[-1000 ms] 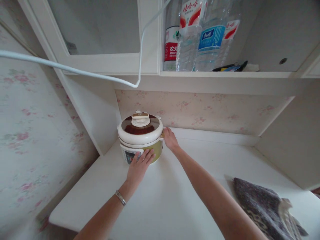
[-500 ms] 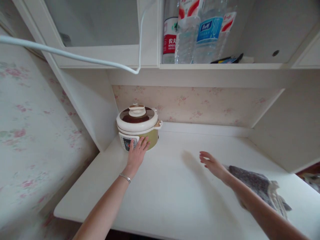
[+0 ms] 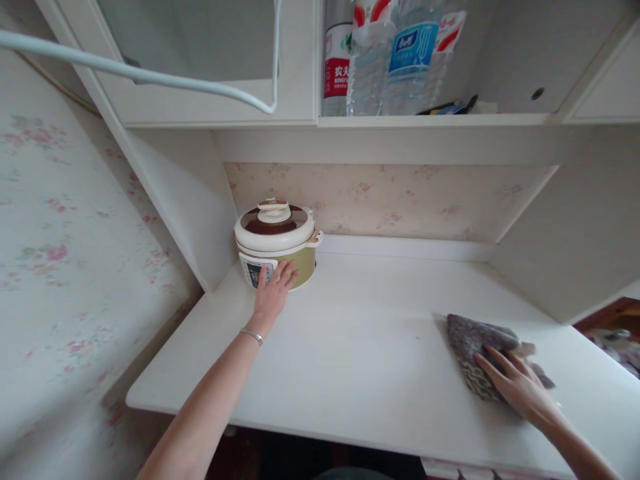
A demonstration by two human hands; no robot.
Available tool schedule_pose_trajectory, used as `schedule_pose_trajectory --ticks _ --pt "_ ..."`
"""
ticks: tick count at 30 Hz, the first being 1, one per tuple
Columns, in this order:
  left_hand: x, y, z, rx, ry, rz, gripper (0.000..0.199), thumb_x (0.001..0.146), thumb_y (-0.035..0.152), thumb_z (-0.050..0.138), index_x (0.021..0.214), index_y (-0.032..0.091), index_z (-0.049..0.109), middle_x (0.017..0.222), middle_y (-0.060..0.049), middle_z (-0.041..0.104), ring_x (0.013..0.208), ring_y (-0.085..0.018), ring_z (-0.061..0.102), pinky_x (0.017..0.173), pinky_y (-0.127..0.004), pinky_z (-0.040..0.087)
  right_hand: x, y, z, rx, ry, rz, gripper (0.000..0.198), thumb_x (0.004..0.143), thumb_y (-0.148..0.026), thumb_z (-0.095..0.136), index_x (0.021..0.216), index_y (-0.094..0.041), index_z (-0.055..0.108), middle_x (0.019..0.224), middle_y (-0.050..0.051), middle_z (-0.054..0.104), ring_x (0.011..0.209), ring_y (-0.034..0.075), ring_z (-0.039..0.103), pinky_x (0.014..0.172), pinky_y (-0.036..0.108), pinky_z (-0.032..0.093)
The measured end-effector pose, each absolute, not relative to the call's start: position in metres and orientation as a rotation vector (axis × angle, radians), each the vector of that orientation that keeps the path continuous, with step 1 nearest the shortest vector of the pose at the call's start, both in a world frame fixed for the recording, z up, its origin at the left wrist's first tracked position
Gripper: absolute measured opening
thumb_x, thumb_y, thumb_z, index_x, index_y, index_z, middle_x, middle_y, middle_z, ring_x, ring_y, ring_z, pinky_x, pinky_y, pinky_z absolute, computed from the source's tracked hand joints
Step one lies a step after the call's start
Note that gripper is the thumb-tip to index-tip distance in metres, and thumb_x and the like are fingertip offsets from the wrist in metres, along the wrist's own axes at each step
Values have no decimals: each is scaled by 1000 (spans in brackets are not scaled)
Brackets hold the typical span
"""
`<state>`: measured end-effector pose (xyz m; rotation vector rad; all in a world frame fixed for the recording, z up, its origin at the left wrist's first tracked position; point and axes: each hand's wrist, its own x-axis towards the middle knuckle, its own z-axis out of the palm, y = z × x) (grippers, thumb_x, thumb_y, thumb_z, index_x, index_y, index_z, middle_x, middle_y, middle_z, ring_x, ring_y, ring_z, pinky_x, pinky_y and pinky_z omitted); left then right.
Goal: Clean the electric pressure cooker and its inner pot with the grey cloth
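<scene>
I am viewing the site through the head camera. The left hand (image 3: 271, 293) is resting its spread fingers against the front of the cooker (image 3: 275, 245), gripping nothing; the cooker is standing at the back left of the white surface (image 3: 360, 347). The right hand (image 3: 517, 387) is lying over the patterned cloth (image 3: 467, 340) towards the right, its fingers part-way spread; whether they are gripping any of it I cannot tell (the hand is hiding its own underside). I am judging the step in hand to be contact with the cloth; the next move, in my view, is calling for those fingers to close on a fold.

Labels: on the shelf (image 3: 440, 121), the leftmost bottle (image 3: 335, 105) is bearing a red-and-white label (image 3: 337, 77), apparently reading 农夫, its right edge being covered by the next bottle (image 3: 367, 73). A blue label (image 3: 413, 48) is showing an emblem, illegible. The control panel (image 3: 253, 272) is carrying unreadable print.
</scene>
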<state>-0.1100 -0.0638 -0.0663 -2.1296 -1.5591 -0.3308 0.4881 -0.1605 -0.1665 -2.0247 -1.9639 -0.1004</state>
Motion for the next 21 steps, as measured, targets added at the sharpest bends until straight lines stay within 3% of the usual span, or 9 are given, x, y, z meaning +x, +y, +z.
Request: schedule_pose_trajectory --ticks 6,10,15,21 --pt "-119 -71 -66 -2073 -1538 -301 60 90 2 29 143 28 42 156 -4 26 146 -27 14 114 -66 6 417 -168 -154 -1984 -2326 -2 49 76 -37 42 118 -34 68 140 5 51 138 31 32 109 53 27" --pt "-107 -67 -70 -2119 -1426 -206 54 90 3 30 138 18 50 155 -8 28 146 -24 13 119 -54 9 335 -173 -143 -2069 -2134 115 50 88 -47 38 131 -33 58 147 0 43 141 29 27 110 49 29" --pt "-97 -42 -65 -2253 -1269 -76 60 86 -1 30 137 22 51 154 -4 34 146 -15 15 121 -46 5 241 -177 -139 -1998 -2090 140 57 92 -59 30 139 -32 48 154 -1 31 144 28 18 114 50 20" --pt "-100 -26 -57 -2251 -1262 -68 67 82 -3 30 139 26 47 153 -3 35 146 -16 15 119 -52 -1 205 -176 -133 -1858 -2167 160 55 94 -59 30 138 -33 49 154 -1 31 145 28 16 116 49 15"
